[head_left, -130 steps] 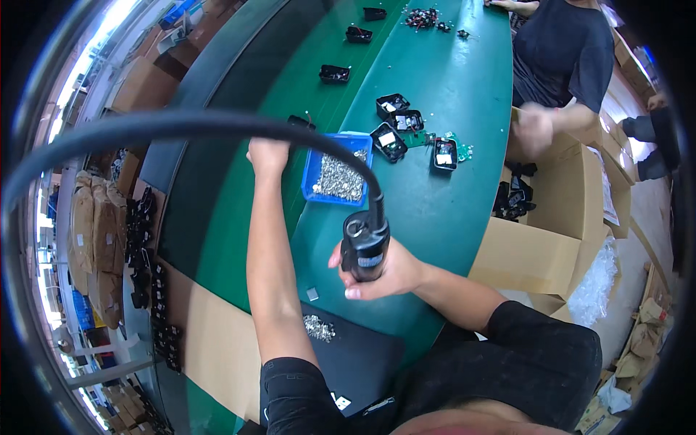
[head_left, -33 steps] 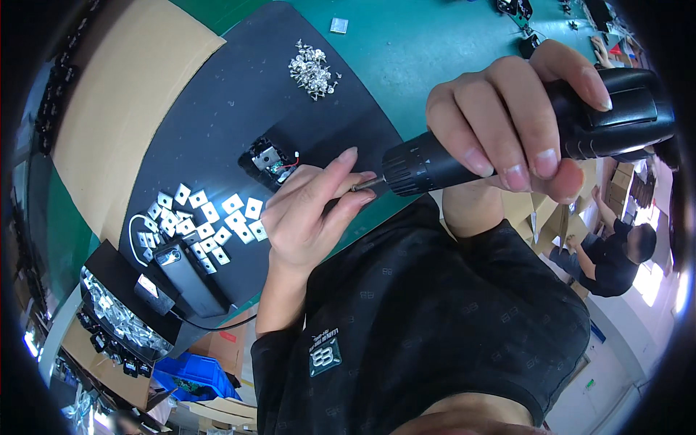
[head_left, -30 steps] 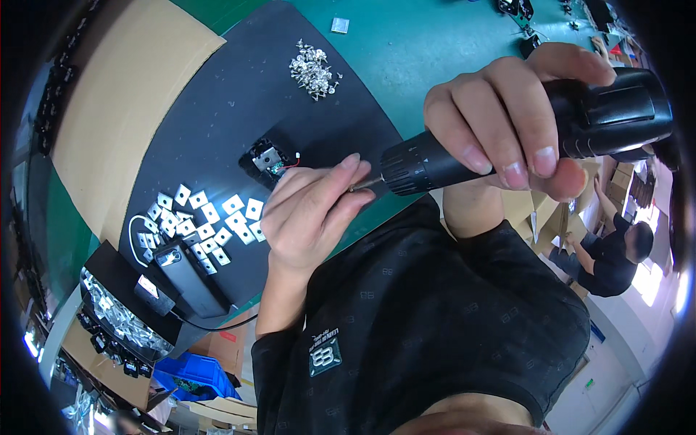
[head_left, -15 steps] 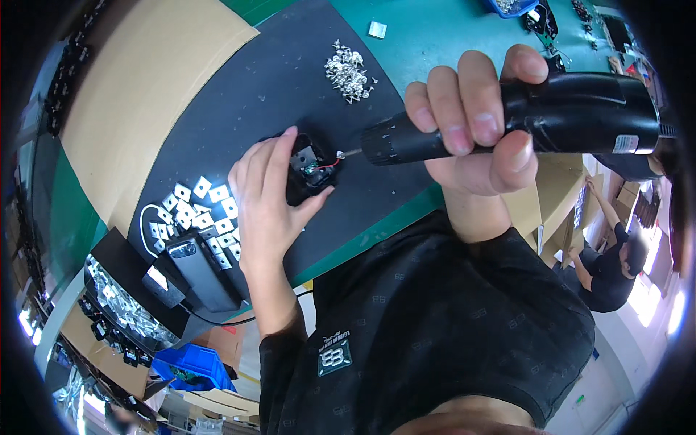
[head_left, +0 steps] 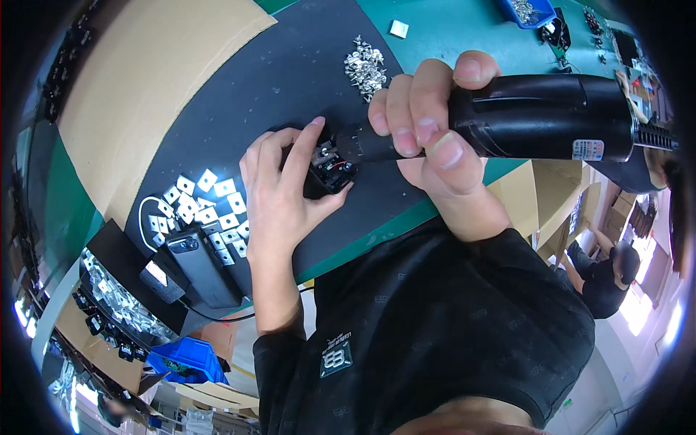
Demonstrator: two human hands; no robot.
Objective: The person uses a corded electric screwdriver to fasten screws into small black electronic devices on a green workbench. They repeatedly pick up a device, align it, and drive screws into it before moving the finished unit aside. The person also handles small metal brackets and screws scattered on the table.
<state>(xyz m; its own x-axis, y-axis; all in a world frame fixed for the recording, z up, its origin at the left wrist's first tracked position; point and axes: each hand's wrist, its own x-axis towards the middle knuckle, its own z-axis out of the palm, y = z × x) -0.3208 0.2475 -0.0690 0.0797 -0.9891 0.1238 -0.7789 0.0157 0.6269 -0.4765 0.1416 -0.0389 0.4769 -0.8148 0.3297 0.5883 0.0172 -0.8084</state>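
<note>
My right hand [head_left: 442,123] is wrapped round a black electric screwdriver [head_left: 536,116], held sideways with its nose pointing left. The nose reaches into a small black plastic housing [head_left: 319,181] on the dark mat; its bit tip is hidden there. My left hand [head_left: 283,185] grips that housing from the left, thumb at the near side and fingers over the far side. Inside the housing a red wire [head_left: 339,164] and some metal parts show. A pile of silver screws [head_left: 365,69] lies beyond the screwdriver. Small silver square plates [head_left: 206,215] are scattered left of my left hand.
A phone [head_left: 203,267] and a small dark box with a cable [head_left: 161,281] sit at the mat's near left. Cardboard [head_left: 152,80] covers the far left. Blue bins [head_left: 190,359] stand lower left and far right. A co-worker [head_left: 605,272] is at the right.
The screwdriver has moved left, its nose now inside the housing; the screw seen on its bit is now out of sight. My left hand and the housing sit slightly farther right in view.
</note>
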